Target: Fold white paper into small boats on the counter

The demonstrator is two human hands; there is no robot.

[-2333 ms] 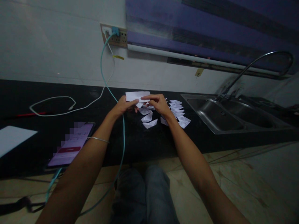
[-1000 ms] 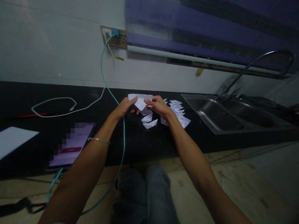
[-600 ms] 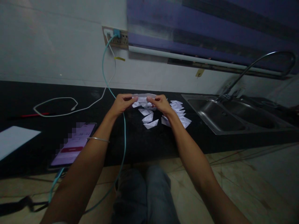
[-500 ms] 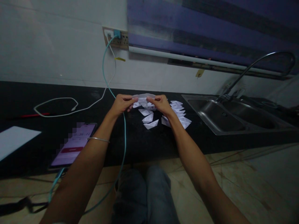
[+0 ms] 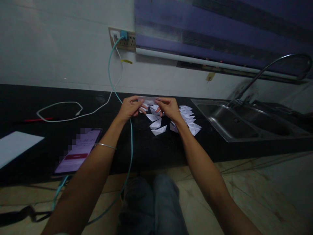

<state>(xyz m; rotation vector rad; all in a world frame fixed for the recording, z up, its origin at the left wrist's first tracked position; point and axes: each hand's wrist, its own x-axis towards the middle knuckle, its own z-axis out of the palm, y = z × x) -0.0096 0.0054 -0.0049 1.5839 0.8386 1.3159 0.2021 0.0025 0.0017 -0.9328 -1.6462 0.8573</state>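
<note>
The left grip [image 5: 132,107] and the right grip [image 5: 169,107] are both narrow, thumbs and fingers pinching opposite ends of one white folded paper [image 5: 148,101]. It stretches between them above the tabletop [image 5: 146,153], near its back edge; from this angle it looks like a slim, greyish band, shaded on the near side, its finer creases too small to tell. Just below and partly behind the fingers lie white paper boats [image 5: 159,130] with pointed ends, coming in a loose line toward the front edge. More folded boats [image 5: 187,112] overlap in a row beside the right wrist, near the sink [image 5: 226,122]. Left of the left forearm, a phone [image 5: 78,153] lies by the front edge, with a flat white sheet [image 5: 18,147] farther left.
</note>
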